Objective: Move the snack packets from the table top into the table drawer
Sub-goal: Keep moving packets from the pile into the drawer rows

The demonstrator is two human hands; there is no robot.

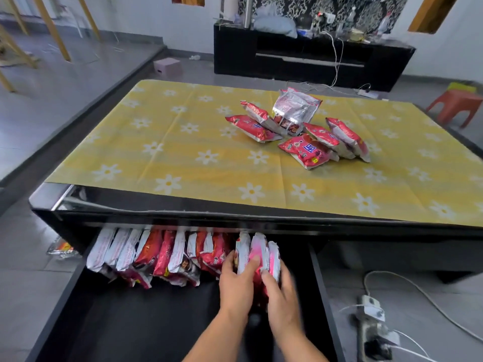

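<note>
1. The drawer (162,317) stands pulled out below the front edge of the table (183,202), its black floor bare toward the viewer.
2. A row of snack packets (156,254) stands on edge along the back of the drawer, running from 9 o'clock toward the middle.
3. The left hand (236,283) and the right hand (283,293) both clasp a small bundle of packets (257,253) at the right end of that row (roughly three, upright, pink and white); each grip is closed on the bundle, left fingers on its near face, right fingers round its right side.
4. On the table's yellow flowered cloth (183,142), a loose heap of red packets (308,150) lies toward 1 o'clock, with one larger silver bag (295,108) propped upright at its back.
</note>
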